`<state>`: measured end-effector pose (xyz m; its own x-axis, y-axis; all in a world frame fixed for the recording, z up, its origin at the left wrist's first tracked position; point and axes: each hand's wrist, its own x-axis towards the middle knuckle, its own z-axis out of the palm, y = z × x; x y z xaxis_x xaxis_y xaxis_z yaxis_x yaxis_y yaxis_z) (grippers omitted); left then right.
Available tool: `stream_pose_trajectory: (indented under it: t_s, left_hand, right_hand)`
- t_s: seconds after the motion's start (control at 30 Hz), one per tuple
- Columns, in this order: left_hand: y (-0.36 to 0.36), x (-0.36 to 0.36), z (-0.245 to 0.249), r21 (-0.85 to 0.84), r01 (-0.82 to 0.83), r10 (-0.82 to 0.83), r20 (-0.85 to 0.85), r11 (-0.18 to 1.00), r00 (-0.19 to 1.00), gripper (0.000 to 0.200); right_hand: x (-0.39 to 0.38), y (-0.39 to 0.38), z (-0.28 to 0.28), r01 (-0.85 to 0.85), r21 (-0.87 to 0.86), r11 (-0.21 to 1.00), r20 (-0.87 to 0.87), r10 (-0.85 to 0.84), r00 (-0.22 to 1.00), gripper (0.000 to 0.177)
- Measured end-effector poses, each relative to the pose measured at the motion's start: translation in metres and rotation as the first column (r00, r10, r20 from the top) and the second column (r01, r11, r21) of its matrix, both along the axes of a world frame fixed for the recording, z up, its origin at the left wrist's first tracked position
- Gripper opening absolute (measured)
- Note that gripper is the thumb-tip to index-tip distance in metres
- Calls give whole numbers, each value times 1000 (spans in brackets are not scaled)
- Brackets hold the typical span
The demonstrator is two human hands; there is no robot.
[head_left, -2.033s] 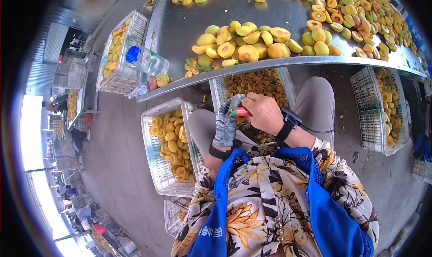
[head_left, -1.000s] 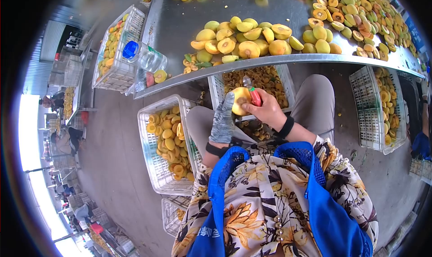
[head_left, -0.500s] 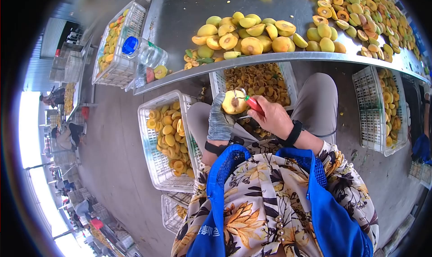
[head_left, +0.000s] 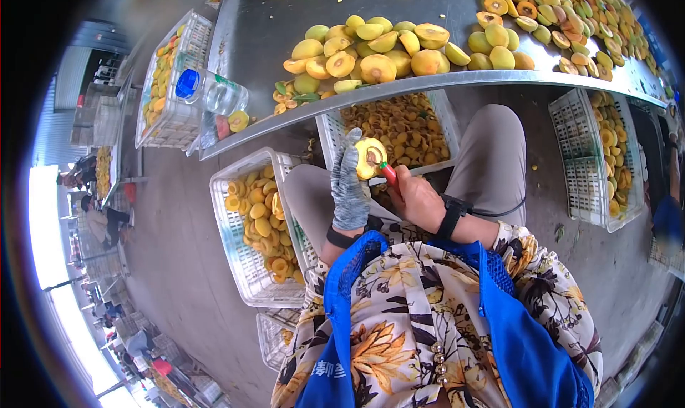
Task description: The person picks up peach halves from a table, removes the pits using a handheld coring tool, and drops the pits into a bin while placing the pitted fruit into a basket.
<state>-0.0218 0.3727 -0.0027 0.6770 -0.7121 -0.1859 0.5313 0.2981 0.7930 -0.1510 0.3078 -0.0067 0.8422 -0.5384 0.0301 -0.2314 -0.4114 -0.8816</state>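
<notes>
My left hand (head_left: pixel 349 188), gloved, grips a yellow peach half (head_left: pixel 369 156) above my lap, cut face up. My right hand (head_left: pixel 417 199) is closed around a red-handled pitting tool (head_left: pixel 389 174), whose tip meets the pit hollow. At 12 o'clock of the fruit is a white crate (head_left: pixel 326 133) under the steel table (head_left: pixel 271 37). At 9 o'clock, a second crate (head_left: pixel 218 215) holds pitted halves.

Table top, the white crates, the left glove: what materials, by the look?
Table top: likely stainless steel sheet, brushed grey, with soft reflections and a folded front edge. Crate by the left knee: probably moulded plastic, white open lattice. Glove on the left hand, which holds a fruit half: knitted fabric, mottled grey; fibre can't be told.
</notes>
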Motion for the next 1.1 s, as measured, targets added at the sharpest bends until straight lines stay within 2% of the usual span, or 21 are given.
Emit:
stream_pose_trajectory:
  t_s: [0.07,0.2,0.27,0.3,0.37,0.43,0.5,0.53,0.6,0.77,0.83,0.87,0.93,0.97,1.03,1.07,1.1]
  left_hand:
    - [-2,-9,1,76,-112,79,344,991,936,38]
    - [0,3,1,176,-138,88,265,975,960,29]
    - [2,12,8,252,55,-181,513,966,839,22]
    - [2,19,8,263,174,-201,79,949,976,20]
    - [2,19,8,244,138,-165,96,960,982,21]
    - [0,21,4,222,95,-123,115,970,986,22]
    - [-4,20,-5,150,-33,33,-1,988,999,25]
    - [-5,19,-9,149,-35,36,0,988,999,25]
    - [-8,17,-11,145,-124,94,197,982,976,29]
    - [-11,6,-5,154,-142,119,152,978,981,37]
    - [-12,1,-1,156,-205,159,262,966,952,38]
    - [-11,0,-1,156,-205,160,260,966,952,38]
    - [-9,0,0,106,-192,134,407,976,903,33]
    - [-6,2,0,109,-190,130,407,976,904,33]
    - [1,14,2,223,-63,-80,578,973,812,32]
    - [3,21,6,226,-63,-81,576,972,813,32]
    - [3,30,13,228,158,-240,395,961,887,27]
  right_hand:
    - [0,2,-1,7,38,999,-10,-7,1000,23]
    - [2,2,-1,-100,-17,995,-62,99,993,20]
    - [0,-1,4,-159,-48,986,-104,153,983,19]
    - [1,-4,7,-200,-58,978,-123,192,974,19]
    - [4,-10,5,-241,-70,968,-141,229,963,20]
    - [11,-14,-3,-205,-87,975,-58,200,978,20]
    - [16,-12,0,-155,-86,984,-14,154,988,19]
    - [19,-11,1,-99,-82,992,27,101,994,18]
    - [20,-8,3,-70,-59,996,43,73,996,17]
    - [17,-4,3,-20,-39,999,59,22,998,14]
    - [17,1,7,30,-15,999,64,-29,998,14]
    - [17,3,8,29,-15,999,63,-28,998,14]
    - [17,6,9,48,44,998,14,-48,999,16]
    - [15,7,9,50,46,998,13,-51,999,16]
    - [14,4,6,-88,39,995,-25,89,996,20]
    - [12,4,6,-89,43,995,-26,90,996,20]
    - [10,4,6,-144,71,987,-62,148,987,21]
